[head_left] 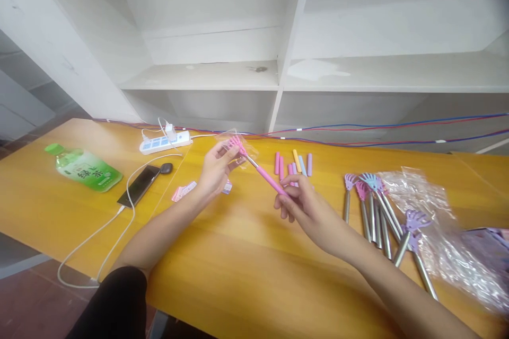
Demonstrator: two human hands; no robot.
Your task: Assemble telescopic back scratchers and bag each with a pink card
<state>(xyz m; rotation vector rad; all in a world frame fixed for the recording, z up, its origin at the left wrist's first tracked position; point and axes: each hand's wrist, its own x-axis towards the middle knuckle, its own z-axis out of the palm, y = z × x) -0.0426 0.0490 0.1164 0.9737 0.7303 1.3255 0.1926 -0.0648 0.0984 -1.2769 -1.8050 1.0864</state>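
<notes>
A pink back scratcher (264,174) is held slantwise above the table between both hands. My left hand (218,169) pinches it near its claw-shaped head, where a clear plastic wrapper also shows. My right hand (298,198) is closed on the lower end of its pink grip sleeve; a short metal shaft shows between sleeve and head. Behind my right hand lie several loose foam-like sleeves (309,164) in pink, yellow, blue and purple. To the right, several back scratchers (373,183) with bare metal handles lie in a loose pile. Small printed cards (183,191) lie partly hidden by my left wrist.
Crumpled clear plastic bags (433,217) cover the table's right side. On the left are a green drink bottle (89,168), a phone (139,185) on a white cable and a power strip (166,141). White shelving (199,77) stands behind, with wires along its base.
</notes>
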